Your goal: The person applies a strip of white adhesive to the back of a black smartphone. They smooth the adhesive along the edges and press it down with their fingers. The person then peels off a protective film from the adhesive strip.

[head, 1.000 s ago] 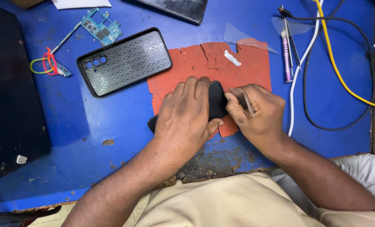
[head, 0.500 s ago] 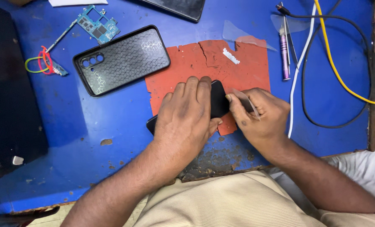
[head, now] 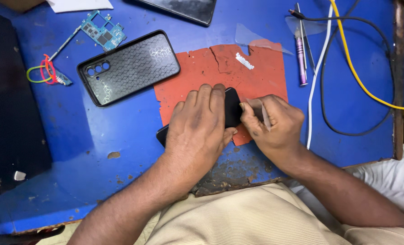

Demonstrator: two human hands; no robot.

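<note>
- Two hands work together on one black phone (head: 232, 107) that lies on a red mat (head: 197, 72) in the middle of a blue table (head: 120, 136).
- The left hand (head: 199, 124) lies flat over the phone, fingers spread across its top, pressing it down on the mat; only the phone's right end and lower left corner show.
- The right hand (head: 274, 124) is at the phone's right end, fingers pinched on a thin clear plastic pick (head: 262, 111) whose edge meets the phone's side.
- Both hands touch the phone, close together, knuckles almost meeting.
- A small white strip (head: 244, 61) lies on the mat above the hands, apart from them.
- A patterned black phone case (head: 129, 67) lies left of the mat, camera cut-out toward the left.
- A teal circuit board (head: 103, 31) with a thin ribbon sits above the case; rubber bands (head: 42, 72), red and yellow-green, lie at the ribbon's far end.
- A purple-handled screwdriver (head: 301, 63) lies right of the mat, beside a white cable (head: 315, 90), a black cable (head: 329, 90) and a yellow cable (head: 356, 72).
</note>
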